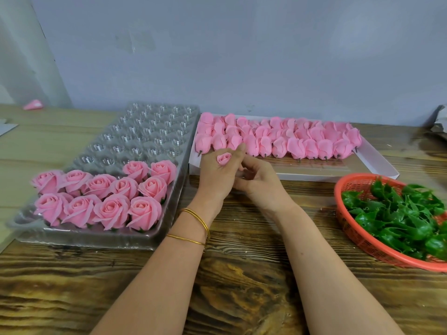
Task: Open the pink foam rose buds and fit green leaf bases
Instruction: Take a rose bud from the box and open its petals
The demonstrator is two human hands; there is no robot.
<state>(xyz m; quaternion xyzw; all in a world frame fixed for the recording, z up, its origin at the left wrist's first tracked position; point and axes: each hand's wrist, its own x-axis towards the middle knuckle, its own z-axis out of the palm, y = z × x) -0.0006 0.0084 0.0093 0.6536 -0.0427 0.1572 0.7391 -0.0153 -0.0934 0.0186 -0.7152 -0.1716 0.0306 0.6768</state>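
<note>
- Fingers (238,151) of the left hand (215,176) curl round one pink rose bud (224,158), held over the surface (242,274) before the white box (314,174) of closed buds (297,146).
- On the right hand (260,181), fingers curl against the left; whether they grip anything cannot be told.
- At right, green leaf bases (399,218) fill the red basket (350,228).

The opened roses (101,201) at lower left are soft pink, in a clear glossy tray (154,131). The closed buds (278,141) at upper centre and the single rose bud (223,158) at centre are the same pink; the box (382,165) is white. At right, glossy dark green leaf bases (396,218) fill an orange-red mesh basket (348,226). The worktop (242,286) is brown with dark wood-grain streaks.
</note>
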